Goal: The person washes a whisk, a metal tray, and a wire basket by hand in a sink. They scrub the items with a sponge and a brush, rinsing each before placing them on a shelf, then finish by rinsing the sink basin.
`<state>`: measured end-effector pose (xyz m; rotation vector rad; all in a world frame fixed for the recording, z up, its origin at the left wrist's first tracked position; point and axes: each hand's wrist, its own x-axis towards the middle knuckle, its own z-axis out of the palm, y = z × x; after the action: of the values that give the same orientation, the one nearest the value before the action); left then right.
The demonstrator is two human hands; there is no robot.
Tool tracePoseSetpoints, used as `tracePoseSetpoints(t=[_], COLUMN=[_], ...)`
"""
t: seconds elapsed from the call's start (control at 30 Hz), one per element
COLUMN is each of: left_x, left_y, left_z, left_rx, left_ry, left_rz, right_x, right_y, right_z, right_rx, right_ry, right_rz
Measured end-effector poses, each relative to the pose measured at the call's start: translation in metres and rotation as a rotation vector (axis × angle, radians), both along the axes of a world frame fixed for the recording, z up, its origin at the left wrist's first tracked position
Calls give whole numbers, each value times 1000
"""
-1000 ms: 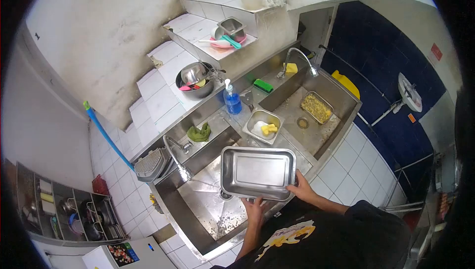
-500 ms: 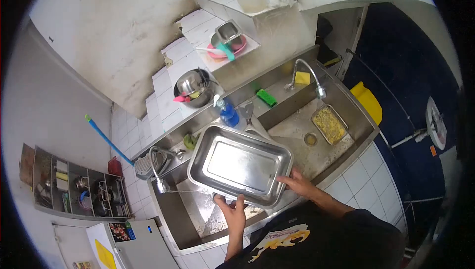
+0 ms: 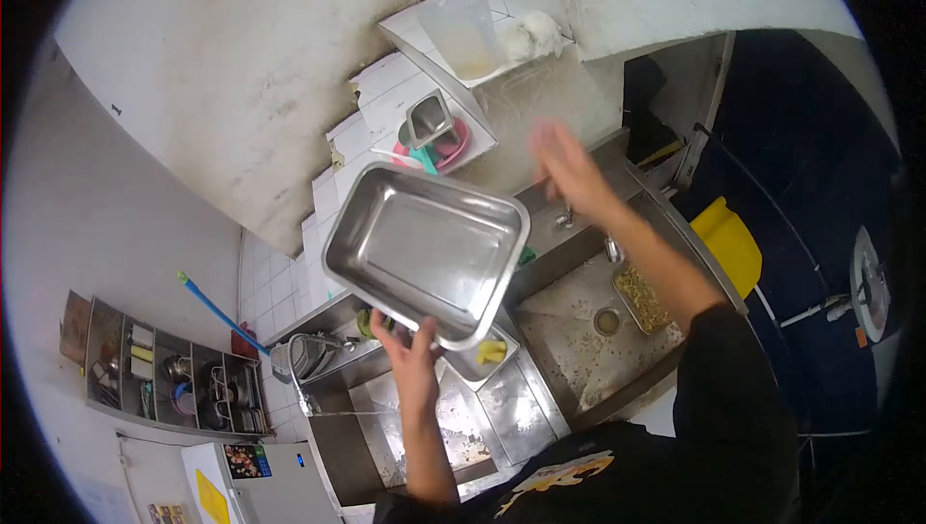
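A rectangular stainless steel pan [image 3: 424, 249] is tilted above the double sink, its hollow side facing me. My left hand [image 3: 413, 355] grips the pan's lower rim, thumb and fingers closed on it. Off the pan and raised near the right tap is my right hand [image 3: 571, 169]. Its fingers are stretched out and blurred, with nothing visible in them. Below the pan, a smaller metal tray [image 3: 469, 370] with yellow pieces shows in part on the sink's middle divider. The pan hides the soap bottle and much of the back ledge.
In the right basin [image 3: 550, 331], a metal tray of yellowish bits [image 3: 641, 300] lies partly behind my right arm. Bowls and a small steel container [image 3: 430, 119] sit on the tiled steps. A plastic jug [image 3: 461, 37] stands higher up. At left is a tap [image 3: 307, 399].
My right hand has let go of the pan and risen toward the right tap. The pan, now in my left hand alone, has moved up and left, uncovering the small tray.
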<state>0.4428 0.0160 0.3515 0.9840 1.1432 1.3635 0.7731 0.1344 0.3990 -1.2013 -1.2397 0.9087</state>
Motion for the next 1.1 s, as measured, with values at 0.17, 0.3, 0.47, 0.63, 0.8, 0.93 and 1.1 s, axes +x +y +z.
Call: tracePoseSetpoints(t=[0.17,0.3,0.47,0.63,0.8,0.93,1.1], left_x=[25,44,61,82,107,121,143], left_y=[73,128,188,250,306,348,371], left_z=[41,65,86,99,111,110,107], left_rx=[-8,56,85,106,87,67,14], left_ry=[141,137,144,97,108,138,174], left_rz=[-25,-81,-182,-224,-269,-377,-376], right_x=[25,44,68,90,74,60,51], right_y=[181,255,278,263,236,231,249], right_z=[83,96,106,152,166,149,118], right_rx=[471,78,192,393,415,313,287], right_ry=[-541,-687,-486,-217,-77,-143,-500], right_rz=[-630,-498,-537,-456,-250,-159,-331])
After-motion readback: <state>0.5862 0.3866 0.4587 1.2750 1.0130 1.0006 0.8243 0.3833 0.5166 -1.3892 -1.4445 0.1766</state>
